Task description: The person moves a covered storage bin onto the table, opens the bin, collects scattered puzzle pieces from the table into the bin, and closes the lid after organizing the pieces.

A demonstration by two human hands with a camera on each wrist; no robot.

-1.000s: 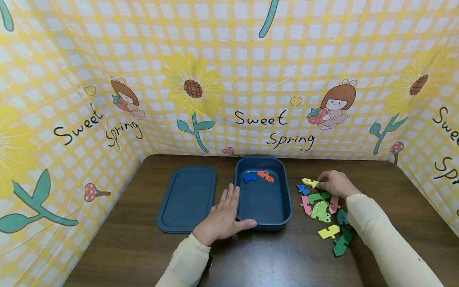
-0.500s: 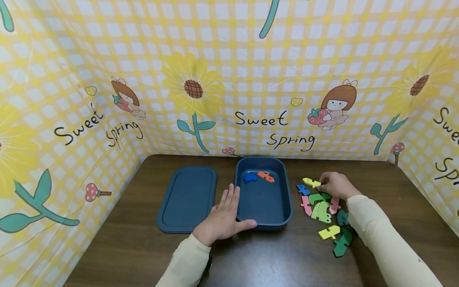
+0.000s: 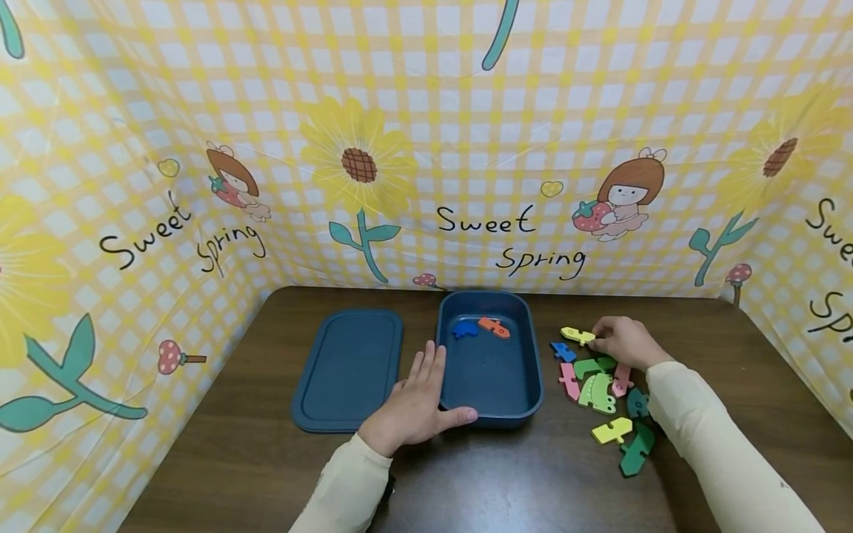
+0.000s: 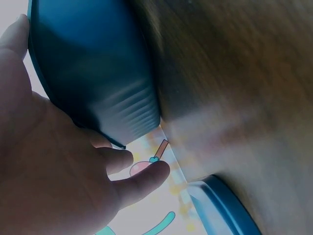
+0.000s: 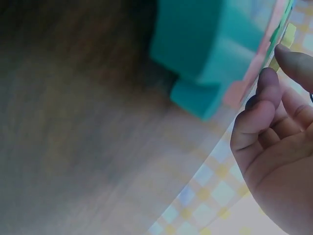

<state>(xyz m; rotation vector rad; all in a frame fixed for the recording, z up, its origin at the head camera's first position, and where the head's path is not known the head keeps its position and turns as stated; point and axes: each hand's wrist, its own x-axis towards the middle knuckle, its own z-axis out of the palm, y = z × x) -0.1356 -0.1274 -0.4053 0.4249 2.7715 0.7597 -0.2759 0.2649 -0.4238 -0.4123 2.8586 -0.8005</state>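
My right hand pinches the end of a yellow puzzle piece between thumb and fingers, at the far side of a cluster of pieces. Its fingers also show curled in the right wrist view, with a teal piece large in front. My left hand lies with straight fingers along the left rim of a dark blue box, thumb across the near corner. The left wrist view has this hand against the box's outer wall. Inside the box lie a blue piece and an orange piece.
A blue lid lies flat left of the box. Right of the box are a small blue piece, pink piece, light green piece, second yellow piece and dark green piece. Checked cloth stands behind the table.
The yellow piece at my right hand shifts and turns very slightly. The left hand, the box and the other pieces keep their places.
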